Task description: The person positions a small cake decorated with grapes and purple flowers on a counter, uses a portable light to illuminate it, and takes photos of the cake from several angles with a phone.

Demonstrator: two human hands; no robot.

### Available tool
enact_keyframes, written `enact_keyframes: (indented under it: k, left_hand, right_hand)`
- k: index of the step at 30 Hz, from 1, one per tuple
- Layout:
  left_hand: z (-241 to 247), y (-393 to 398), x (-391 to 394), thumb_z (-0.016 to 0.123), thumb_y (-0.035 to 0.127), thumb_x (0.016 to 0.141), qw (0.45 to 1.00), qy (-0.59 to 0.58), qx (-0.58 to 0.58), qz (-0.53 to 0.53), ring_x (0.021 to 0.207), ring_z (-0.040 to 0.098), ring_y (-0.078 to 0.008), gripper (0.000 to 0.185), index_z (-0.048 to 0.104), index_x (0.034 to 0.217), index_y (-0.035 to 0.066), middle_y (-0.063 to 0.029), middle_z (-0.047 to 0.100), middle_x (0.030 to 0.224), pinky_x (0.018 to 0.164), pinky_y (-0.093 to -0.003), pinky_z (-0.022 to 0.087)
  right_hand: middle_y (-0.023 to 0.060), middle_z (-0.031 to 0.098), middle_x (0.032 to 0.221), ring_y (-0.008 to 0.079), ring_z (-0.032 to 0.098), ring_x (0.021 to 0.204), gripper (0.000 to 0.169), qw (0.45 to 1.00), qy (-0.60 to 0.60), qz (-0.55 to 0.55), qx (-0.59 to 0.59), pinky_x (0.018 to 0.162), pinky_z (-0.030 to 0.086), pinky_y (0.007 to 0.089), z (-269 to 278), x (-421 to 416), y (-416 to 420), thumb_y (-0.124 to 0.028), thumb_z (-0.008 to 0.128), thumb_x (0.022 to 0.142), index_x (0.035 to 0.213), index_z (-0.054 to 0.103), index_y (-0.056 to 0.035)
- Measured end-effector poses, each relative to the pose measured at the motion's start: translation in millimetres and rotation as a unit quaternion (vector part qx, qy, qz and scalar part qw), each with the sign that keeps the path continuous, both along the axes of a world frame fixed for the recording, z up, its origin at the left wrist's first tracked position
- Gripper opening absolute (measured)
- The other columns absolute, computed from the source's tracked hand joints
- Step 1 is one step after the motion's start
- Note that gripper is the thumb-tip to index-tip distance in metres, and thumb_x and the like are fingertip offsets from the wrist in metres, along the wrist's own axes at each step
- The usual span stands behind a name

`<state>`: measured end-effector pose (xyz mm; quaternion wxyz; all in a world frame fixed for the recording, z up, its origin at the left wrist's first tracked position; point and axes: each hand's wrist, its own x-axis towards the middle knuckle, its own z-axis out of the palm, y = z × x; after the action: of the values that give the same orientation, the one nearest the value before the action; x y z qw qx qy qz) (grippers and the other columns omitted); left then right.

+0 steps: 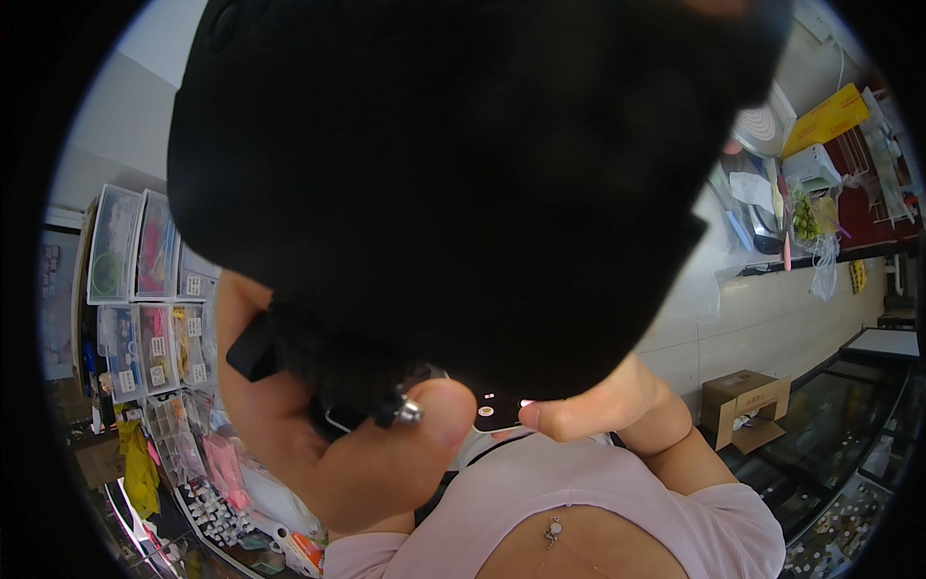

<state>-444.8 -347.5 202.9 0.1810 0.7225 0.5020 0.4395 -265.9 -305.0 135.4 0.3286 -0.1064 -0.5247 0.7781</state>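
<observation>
A large black object point(448, 181), too close and dark to name, fills the upper middle and hides much of my hands. On the left, my left hand point(405, 449) grips its lower black part, thumb beside a small metal screw point(410, 412). Some of its fingers are hidden behind the black object. Under the lower edge shows a phone point(499, 412) with a lit screen. My right hand point(615, 405) holds the phone from the right, its thumb tip at the screen's edge. Most of the phone is covered.
Clear plastic drawers point(155, 257) with small goods stand at the left, above a pink packet point(226, 470). A yellow bag point(137, 463) hangs nearby. At right are an opened cardboard box point(745, 409), a glass-topped case point(832, 434), and a counter with utensils and a yellow box point(825, 119).
</observation>
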Motion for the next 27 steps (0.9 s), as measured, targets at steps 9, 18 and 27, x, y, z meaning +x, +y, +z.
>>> enact_keyframes:
  k: [9,18,27]
  left_hand:
    - [5,15,-7,0.054,0.012,0.067,0.993,-0.116,0.014,0.0,0.065,0.051,-0.0123,0.017,0.049,0.079,0.002,-0.018,0.061,0.077,0.056,-0.0232,0.036]
    - [8,14,-95,0.045,0.017,0.083,0.895,-0.437,0.085,0.019,0.07,0.05,-0.0228,0.035,0.053,0.098,-0.013,-0.0228,0.058,0.077,0.067,-0.0307,0.035]
    - [22,15,-114,0.048,0.016,0.083,0.891,-0.449,0.058,0.025,0.067,0.042,-0.0181,0.021,0.052,0.087,-0.004,-0.0153,0.054,0.068,0.069,-0.0309,0.03]
  right_hand:
    - [0.0093,0.056,0.095,0.0103,0.056,0.077,0.058,0.984,-0.011,0.031,-0.176,0.065,0.049,0.0254,3,0,-3,0.003,0.055,0.066,0.121,0.036,0.0037]
    - [0.0109,0.057,0.101,0.0111,0.055,0.08,0.062,0.98,0.003,0.049,-0.192,0.066,0.049,0.0266,1,-3,-4,0.003,0.056,0.068,0.125,0.033,-0.0006]
    - [0.0109,0.057,0.102,0.0106,0.054,0.082,0.063,0.982,0.026,0.059,-0.18,0.068,0.047,0.0263,-3,-6,-5,0.002,0.057,0.069,0.127,0.031,-0.0002]
